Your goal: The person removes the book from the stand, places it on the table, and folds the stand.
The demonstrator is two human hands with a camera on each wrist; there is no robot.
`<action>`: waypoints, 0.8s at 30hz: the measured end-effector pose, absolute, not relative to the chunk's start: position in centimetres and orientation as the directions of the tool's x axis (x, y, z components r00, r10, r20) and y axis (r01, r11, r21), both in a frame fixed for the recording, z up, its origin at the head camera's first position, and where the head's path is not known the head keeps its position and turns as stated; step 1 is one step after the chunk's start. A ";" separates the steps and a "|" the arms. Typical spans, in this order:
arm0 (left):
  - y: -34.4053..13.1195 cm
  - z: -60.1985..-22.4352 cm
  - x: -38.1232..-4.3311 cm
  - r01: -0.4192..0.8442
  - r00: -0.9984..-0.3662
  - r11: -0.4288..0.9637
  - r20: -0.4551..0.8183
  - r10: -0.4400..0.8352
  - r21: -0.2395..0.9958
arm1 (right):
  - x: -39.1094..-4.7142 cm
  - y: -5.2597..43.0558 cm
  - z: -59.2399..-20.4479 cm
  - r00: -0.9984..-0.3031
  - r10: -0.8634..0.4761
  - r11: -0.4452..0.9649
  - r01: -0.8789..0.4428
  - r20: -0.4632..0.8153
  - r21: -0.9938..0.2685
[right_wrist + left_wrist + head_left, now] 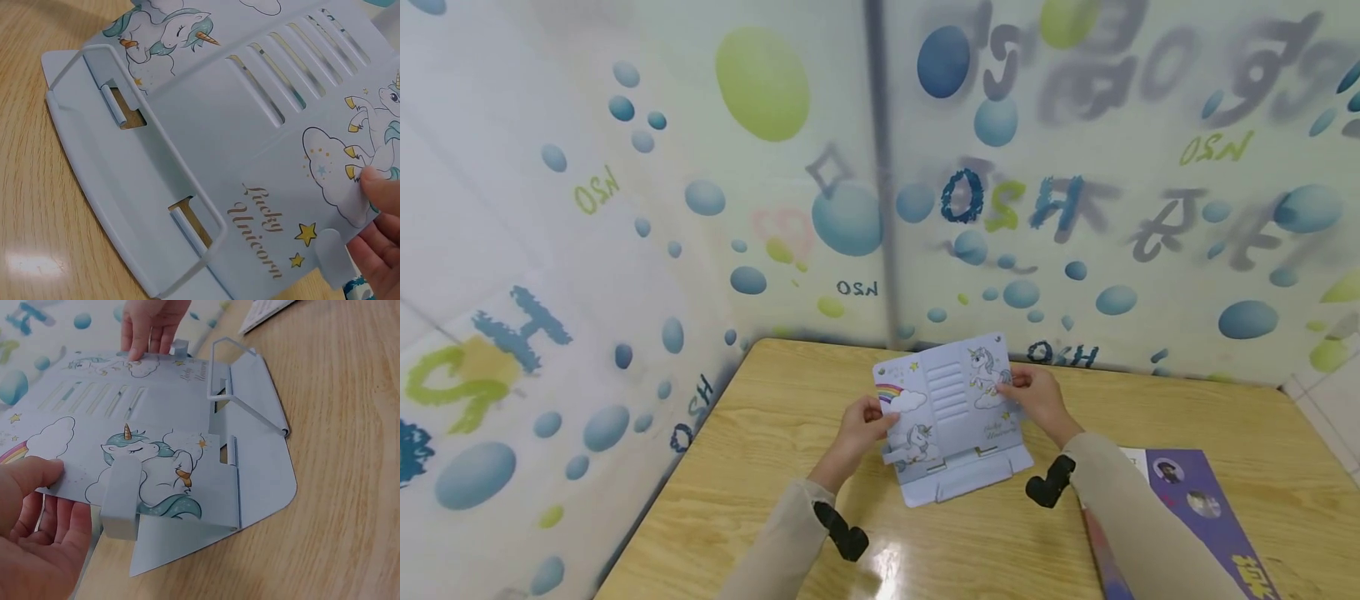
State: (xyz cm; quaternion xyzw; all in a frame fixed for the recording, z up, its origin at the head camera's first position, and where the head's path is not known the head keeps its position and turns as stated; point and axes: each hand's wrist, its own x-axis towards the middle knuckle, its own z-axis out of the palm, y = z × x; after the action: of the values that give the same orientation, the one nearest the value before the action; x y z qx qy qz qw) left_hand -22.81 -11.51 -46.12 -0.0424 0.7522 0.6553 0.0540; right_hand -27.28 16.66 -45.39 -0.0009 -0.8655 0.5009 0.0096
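Observation:
Both hands hold a pale blue metal book stand [951, 433] printed with unicorns, clouds and a rainbow, its panel tilted up over the table. At its left edge my left hand [859, 433] grips with the thumb on the front and fingers behind. My right hand [1036, 398] pinches the opposite edge the same way. In the right wrist view, the panel [206, 119] shows slots and the words "Lucky Unicorn". A wire bar [250, 409] stands up from the hinged base flap [265, 462], which rests on the wood. A small clip [123, 499] sticks out near my left hand.
To the right, a purple printed book [1206, 508] lies on the wooden table [760, 417], partly under my right sleeve [1138, 517]. A wall covering [820, 108] with blue and green bubbles borders the table at the back and left. Black straps [842, 531] sit on both wrists.

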 end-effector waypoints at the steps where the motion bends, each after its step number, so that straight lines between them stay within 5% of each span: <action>1: -11.5 -45.9 -22.6 -0.130 -0.991 0.130 -0.134 0.020 0.983 | -27.3 16.6 -45.4 -1.000 0.011 0.503 -0.009 0.017 -0.864; 9: -11.3 -44.2 -20.8 -0.108 -0.990 0.100 -0.116 0.084 0.989 | -27.6 16.1 -45.1 -0.999 -0.013 0.531 -0.032 0.029 -0.846; 24: -11.4 -47.6 -20.4 -0.060 -0.969 0.018 -0.063 0.241 0.998 | -28.4 15.4 -45.1 -0.997 -0.054 0.520 -0.081 0.062 -0.850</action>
State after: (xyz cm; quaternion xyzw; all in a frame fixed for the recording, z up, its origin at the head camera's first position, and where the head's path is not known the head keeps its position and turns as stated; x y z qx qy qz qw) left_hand -20.36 -11.43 -47.58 0.0640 0.7051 0.6980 0.1078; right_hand -28.44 15.45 -45.07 0.0387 -0.8717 0.4883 0.0141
